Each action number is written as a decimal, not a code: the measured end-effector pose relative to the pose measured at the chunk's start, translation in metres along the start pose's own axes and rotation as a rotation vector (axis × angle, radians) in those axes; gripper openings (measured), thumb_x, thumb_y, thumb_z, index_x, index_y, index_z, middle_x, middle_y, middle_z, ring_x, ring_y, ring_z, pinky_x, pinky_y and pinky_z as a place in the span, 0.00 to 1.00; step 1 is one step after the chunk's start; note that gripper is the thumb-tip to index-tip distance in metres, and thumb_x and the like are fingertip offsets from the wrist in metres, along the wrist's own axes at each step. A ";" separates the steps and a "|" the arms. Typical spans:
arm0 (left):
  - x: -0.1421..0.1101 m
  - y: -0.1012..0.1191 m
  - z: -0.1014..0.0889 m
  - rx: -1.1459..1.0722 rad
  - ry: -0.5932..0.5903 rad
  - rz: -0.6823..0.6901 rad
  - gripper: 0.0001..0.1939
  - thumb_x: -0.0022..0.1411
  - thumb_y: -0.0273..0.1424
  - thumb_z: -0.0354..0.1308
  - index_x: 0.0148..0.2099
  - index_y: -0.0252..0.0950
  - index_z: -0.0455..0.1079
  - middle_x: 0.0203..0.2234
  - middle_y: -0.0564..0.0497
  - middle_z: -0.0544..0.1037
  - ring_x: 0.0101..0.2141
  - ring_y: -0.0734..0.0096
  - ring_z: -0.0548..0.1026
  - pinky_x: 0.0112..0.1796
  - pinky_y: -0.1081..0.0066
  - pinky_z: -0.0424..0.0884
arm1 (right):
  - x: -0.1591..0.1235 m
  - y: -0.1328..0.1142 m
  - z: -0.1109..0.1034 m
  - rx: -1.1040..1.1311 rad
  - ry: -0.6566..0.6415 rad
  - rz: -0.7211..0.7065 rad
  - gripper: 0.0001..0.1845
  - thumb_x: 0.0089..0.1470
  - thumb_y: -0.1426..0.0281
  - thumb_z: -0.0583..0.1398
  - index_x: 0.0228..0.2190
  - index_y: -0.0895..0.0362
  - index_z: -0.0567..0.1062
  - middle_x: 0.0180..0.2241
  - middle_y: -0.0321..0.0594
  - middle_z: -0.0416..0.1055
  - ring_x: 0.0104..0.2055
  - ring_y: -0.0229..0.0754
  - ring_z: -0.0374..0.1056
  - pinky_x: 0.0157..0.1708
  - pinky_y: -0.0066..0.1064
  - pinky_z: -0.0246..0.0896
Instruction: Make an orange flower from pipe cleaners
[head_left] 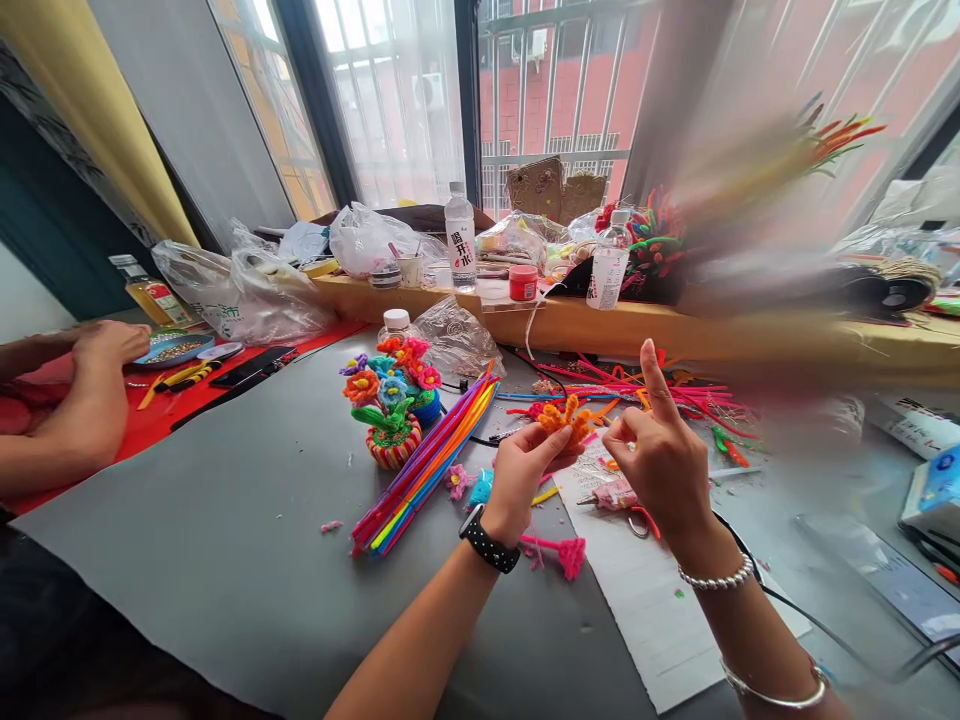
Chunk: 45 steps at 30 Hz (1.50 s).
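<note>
My left hand (521, 475), with a black dotted watch band at the wrist, pinches an orange pipe-cleaner flower (568, 418) with fuzzy looped petals. To its right, my right hand (667, 460) points its index finger up while the thumb and other fingers curl together. Whether something small sits in that pinch I cannot make out. Under the hands lie a pink glue gun (616, 494) and a white cardboard sheet (660, 610). A pink pipe-cleaner flower (571, 558) rests just below my left hand.
A bundle of coloured pipe cleaners (427, 465) lies left of my hands, beside a striped pot of fuzzy flowers (394, 440). Bottles (460, 240) and a red jar (523, 283) line the wooden ledge (555, 322). At far left another person's hands (112, 342) are over a blue bowl (176, 347).
</note>
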<state>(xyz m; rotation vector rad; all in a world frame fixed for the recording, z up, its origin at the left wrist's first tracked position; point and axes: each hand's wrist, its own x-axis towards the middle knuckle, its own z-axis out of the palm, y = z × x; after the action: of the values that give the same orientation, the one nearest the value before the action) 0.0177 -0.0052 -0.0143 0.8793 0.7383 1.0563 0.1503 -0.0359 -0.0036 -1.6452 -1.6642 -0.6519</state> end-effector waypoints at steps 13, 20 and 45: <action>-0.001 -0.002 0.000 0.007 -0.049 -0.001 0.15 0.45 0.31 0.63 0.37 0.29 0.73 0.34 0.44 0.77 0.31 0.68 0.75 0.37 0.69 0.70 | 0.008 0.001 -0.010 0.420 -0.041 0.168 0.12 0.50 0.63 0.55 0.22 0.57 0.71 0.60 0.44 0.46 0.26 0.36 0.68 0.31 0.35 0.63; 0.000 -0.003 0.000 0.002 -0.070 0.037 0.13 0.46 0.31 0.62 0.35 0.29 0.72 0.31 0.46 0.76 0.32 0.68 0.75 0.38 0.70 0.69 | 0.007 0.002 -0.006 0.503 -0.168 0.127 0.12 0.48 0.63 0.57 0.31 0.57 0.75 0.59 0.46 0.47 0.25 0.35 0.68 0.37 0.38 0.64; -0.001 -0.004 -0.001 0.041 -0.093 0.027 0.18 0.45 0.35 0.63 0.38 0.30 0.73 0.32 0.44 0.77 0.33 0.65 0.75 0.39 0.66 0.69 | 0.008 0.006 -0.003 0.842 -0.319 0.377 0.13 0.46 0.60 0.58 0.27 0.57 0.74 0.56 0.48 0.53 0.43 0.46 0.66 0.33 0.34 0.67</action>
<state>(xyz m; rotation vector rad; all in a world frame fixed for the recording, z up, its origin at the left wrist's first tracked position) 0.0179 -0.0068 -0.0179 0.9690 0.6736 1.0199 0.1569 -0.0324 0.0041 -1.3821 -1.4615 0.4767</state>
